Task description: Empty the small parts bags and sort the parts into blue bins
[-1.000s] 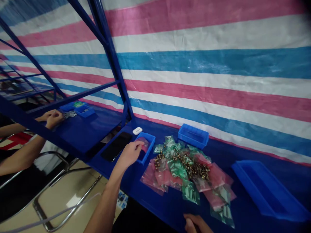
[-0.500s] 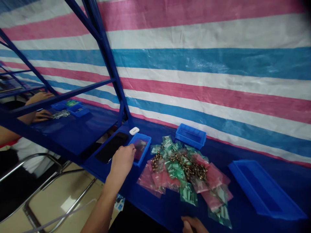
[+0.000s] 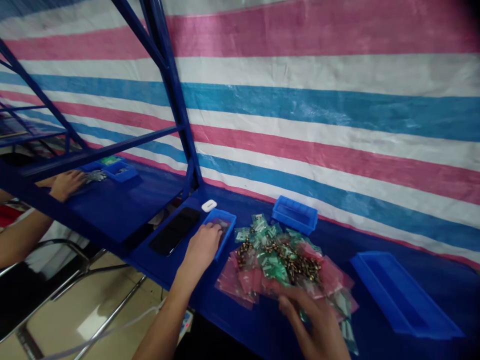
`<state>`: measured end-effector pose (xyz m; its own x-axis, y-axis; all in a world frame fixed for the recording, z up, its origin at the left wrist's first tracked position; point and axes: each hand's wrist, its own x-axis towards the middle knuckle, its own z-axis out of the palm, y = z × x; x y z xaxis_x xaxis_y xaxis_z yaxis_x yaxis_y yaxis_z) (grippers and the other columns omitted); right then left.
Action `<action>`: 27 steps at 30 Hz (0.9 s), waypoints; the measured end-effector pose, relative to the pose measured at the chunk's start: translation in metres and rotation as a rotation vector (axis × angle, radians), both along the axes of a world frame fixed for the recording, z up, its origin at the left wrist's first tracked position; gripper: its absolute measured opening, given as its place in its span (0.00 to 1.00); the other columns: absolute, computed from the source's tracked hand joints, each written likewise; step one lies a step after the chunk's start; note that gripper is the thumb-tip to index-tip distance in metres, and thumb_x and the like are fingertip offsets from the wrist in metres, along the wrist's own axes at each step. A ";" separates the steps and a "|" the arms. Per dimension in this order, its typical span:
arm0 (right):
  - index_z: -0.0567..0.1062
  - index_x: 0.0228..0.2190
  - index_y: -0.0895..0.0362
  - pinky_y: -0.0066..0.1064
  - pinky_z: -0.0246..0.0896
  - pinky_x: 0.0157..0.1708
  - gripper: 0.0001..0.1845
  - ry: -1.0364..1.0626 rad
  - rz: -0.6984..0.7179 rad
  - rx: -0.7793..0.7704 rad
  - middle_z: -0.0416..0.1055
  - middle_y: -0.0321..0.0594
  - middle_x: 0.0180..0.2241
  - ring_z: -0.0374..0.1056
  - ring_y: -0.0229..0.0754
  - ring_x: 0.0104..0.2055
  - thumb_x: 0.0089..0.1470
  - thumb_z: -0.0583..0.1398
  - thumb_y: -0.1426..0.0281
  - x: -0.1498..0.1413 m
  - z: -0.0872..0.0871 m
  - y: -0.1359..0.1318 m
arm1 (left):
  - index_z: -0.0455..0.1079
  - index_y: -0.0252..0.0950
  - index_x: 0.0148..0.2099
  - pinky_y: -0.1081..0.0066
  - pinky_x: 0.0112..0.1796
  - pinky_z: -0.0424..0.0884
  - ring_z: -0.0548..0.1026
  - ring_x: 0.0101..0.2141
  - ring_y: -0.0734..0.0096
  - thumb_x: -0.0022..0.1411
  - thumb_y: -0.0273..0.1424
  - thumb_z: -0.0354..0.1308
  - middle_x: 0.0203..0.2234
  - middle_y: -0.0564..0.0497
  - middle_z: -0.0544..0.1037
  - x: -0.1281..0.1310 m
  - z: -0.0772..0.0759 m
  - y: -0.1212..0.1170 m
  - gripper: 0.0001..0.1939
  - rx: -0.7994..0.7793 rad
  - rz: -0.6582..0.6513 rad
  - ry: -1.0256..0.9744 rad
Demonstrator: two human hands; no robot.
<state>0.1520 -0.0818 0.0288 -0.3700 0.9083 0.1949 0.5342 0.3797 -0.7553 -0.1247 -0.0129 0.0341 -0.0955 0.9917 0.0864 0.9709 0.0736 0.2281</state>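
We see our left hand (image 3: 203, 248) at the small blue bin (image 3: 225, 226), fingers curled, tips over the rim at something inside; we can't tell if it has a grip on anything. Our right hand (image 3: 314, 322) sits at the near edge of the pile of pink and green zip bags (image 3: 247, 277), fingers half spread on the bags, grip unclear. Loose brass fittings (image 3: 296, 262) lie on the pile, on the blue worktop (image 3: 240, 325). A black phone (image 3: 174, 231) and white earbud case (image 3: 209, 205) lie beside the small bin. Blue bin (image 3: 294, 215) and long blue tray (image 3: 403, 295) lie apart. Another person's hand (image 3: 67, 184) is at far left.
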 end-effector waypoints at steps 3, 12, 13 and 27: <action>0.76 0.40 0.55 0.30 0.64 0.43 0.14 -0.160 0.031 0.165 0.75 0.43 0.39 0.71 0.43 0.42 0.63 0.50 0.70 -0.018 0.021 0.069 | 0.71 0.38 0.50 0.61 0.51 0.66 0.69 0.48 0.59 0.69 0.32 0.45 0.46 0.44 0.75 0.009 0.000 -0.022 0.15 0.267 -0.041 -0.034; 0.76 0.42 0.58 0.32 0.59 0.46 0.21 -0.688 0.314 0.339 0.73 0.46 0.45 0.66 0.44 0.49 0.52 0.53 0.86 -0.063 -0.008 0.180 | 0.71 0.41 0.52 0.60 0.52 0.66 0.69 0.48 0.62 0.67 0.27 0.51 0.44 0.47 0.75 0.012 -0.021 -0.062 0.14 0.518 -0.145 -0.181; 0.76 0.40 0.58 0.32 0.59 0.45 0.18 -0.686 0.316 0.338 0.74 0.47 0.43 0.67 0.44 0.46 0.53 0.53 0.85 -0.064 -0.009 0.183 | 0.71 0.41 0.51 0.60 0.52 0.66 0.70 0.47 0.62 0.66 0.27 0.51 0.43 0.48 0.75 0.011 -0.021 -0.062 0.13 0.530 -0.142 -0.200; 0.66 0.52 0.58 0.31 0.65 0.39 0.19 -0.110 -0.155 0.318 0.75 0.44 0.37 0.71 0.42 0.37 0.66 0.44 0.68 -0.009 -0.018 0.160 | 0.69 0.38 0.52 0.71 0.37 0.69 0.74 0.38 0.69 0.65 0.34 0.53 0.40 0.48 0.77 0.095 0.007 0.051 0.15 0.486 -0.185 -0.704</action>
